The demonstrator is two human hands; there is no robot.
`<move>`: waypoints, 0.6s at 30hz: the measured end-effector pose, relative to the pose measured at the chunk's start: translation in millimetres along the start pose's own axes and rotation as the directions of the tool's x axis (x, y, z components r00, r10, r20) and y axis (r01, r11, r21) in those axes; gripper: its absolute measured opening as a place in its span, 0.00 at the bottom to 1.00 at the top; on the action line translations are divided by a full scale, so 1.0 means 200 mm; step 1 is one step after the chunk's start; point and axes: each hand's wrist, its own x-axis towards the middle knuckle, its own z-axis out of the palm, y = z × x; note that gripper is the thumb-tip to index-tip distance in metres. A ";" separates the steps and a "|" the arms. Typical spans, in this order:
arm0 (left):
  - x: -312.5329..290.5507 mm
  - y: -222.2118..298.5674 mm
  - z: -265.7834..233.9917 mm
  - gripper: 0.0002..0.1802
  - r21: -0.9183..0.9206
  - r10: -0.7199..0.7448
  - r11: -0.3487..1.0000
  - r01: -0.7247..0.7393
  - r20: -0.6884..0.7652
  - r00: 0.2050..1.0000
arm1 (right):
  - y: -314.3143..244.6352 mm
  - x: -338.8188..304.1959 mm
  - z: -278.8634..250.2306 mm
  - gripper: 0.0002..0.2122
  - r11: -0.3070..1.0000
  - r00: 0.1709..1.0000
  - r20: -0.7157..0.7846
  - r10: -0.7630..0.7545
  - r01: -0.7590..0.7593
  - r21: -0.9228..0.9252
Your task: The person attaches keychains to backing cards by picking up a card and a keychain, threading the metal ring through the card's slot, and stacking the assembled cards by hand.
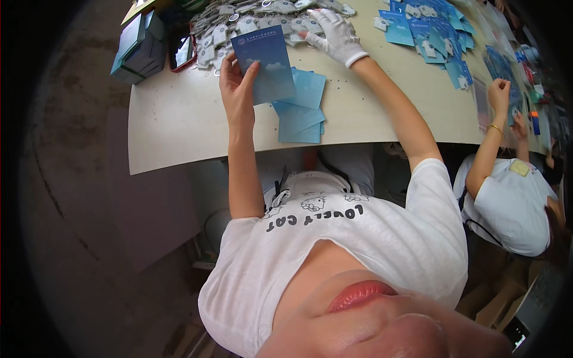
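My left hand (240, 83) is bare and closed on a blue card (265, 74) printed with pale clouds, its thumb across the front face. The card is held up above the table, over several light-blue cards (301, 122) lying loosely overlapped near the front edge. My right hand (337, 39) wears a white glove with some fingertips bare. It reaches to the right end of a heap of white key-ring tags (248, 24), thumb and fingers spread apart. Whether its fingertips touch a tag is hard to make out.
Stacked blue boxes (140, 51) and a red-edged tray with a phone-like dark object (182, 52) stand at the left. Blue cards with white tags (427, 30) are piled at the far right. A co-worker's hands (500, 95) work beside the table's right end.
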 end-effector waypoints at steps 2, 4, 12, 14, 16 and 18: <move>-0.03 0.01 -0.01 0.19 -0.036 -0.033 0.999 0.032 -0.009 0.999 | -0.02 0.07 0.03 0.30 0.999 0.995 0.100 0.023 -0.019 -0.032; -0.05 0.01 0.01 0.19 -0.075 -0.058 0.996 0.058 0.002 0.998 | 0.04 0.07 0.07 0.25 1.000 0.990 0.143 -0.019 0.017 0.016; -0.07 -0.08 -0.06 0.16 -0.108 -0.203 0.975 0.193 -0.091 0.975 | 0.11 -0.09 -0.17 0.23 0.984 0.964 0.264 -0.017 -0.031 0.175; -0.06 -0.08 -0.08 0.15 -0.125 -0.236 0.967 0.224 -0.095 0.967 | 0.12 -0.15 -0.20 0.23 0.981 0.943 0.328 -0.056 -0.009 0.193; -0.06 -0.07 -0.09 0.15 -0.138 -0.267 0.958 0.252 -0.099 0.959 | 0.12 -0.21 -0.19 0.23 0.973 0.964 0.259 -0.056 -0.005 0.230; -0.04 -0.08 -0.07 0.14 -0.113 -0.253 0.964 0.241 -0.101 0.962 | 0.15 -0.24 -0.21 0.23 0.966 0.987 0.152 -0.055 0.014 0.257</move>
